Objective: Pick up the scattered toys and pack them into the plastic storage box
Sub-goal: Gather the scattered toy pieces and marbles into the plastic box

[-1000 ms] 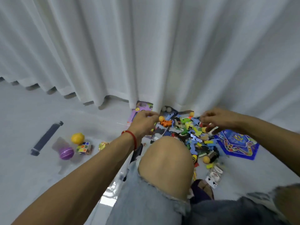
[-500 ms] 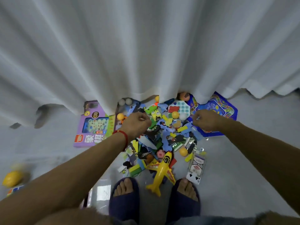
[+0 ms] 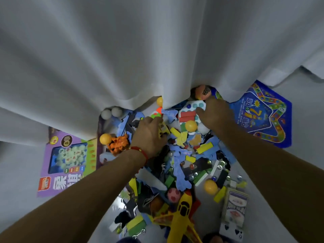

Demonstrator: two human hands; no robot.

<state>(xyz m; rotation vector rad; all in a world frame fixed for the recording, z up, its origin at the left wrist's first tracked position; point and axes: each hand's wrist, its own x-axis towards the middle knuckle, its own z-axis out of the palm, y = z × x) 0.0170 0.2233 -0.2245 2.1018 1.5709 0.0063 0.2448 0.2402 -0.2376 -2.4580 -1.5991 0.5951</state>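
A heap of small toys (image 3: 182,155) lies on the pale floor against a white curtain: blue foam pieces, coloured blocks, marbles, yellow balls (image 3: 210,187) and a yellow toy plane (image 3: 182,216). My left hand (image 3: 149,135), with a red string at the wrist, reaches into the heap's upper left, its fingers curled over a small yellow toy car (image 3: 163,129). My right hand (image 3: 214,114) lies flat on the upper right of the heap, thumb and fingers on a white dotted board (image 3: 190,107). No storage box is in view.
A purple boxed game (image 3: 70,160) lies left of the heap, partly under the curtain (image 3: 140,50). A blue game board (image 3: 263,116) lies to the right. An orange toy (image 3: 119,142), two white balls (image 3: 111,112) and playing cards (image 3: 235,211) edge the heap.
The view has tilted down and closed in on the heap. Both hands have pushed farther into its top, the left onto the yellow car, the right onto the dotted board.
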